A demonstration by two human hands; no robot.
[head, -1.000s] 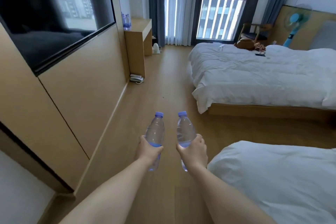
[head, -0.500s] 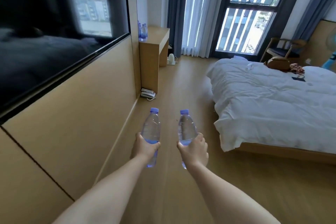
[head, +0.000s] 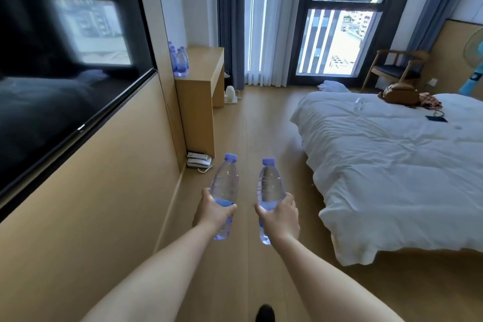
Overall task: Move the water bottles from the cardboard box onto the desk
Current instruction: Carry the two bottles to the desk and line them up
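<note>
Above the floor, each hand (head: 215, 210) (head: 279, 213) grips a roughly upright bottle (head: 225, 183) (head: 269, 185), caps up.

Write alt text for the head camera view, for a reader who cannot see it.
A person's left hand and right hand each grip a clear water bottle with a blue cap, left bottle and right bottle, held out above a wooden floor. Ahead on the left stands a wooden desk with more bottles; a white bed lies right.

2 outstretched arms, hands (head: 278, 214) gripping bottles (head: 269, 185)
</note>
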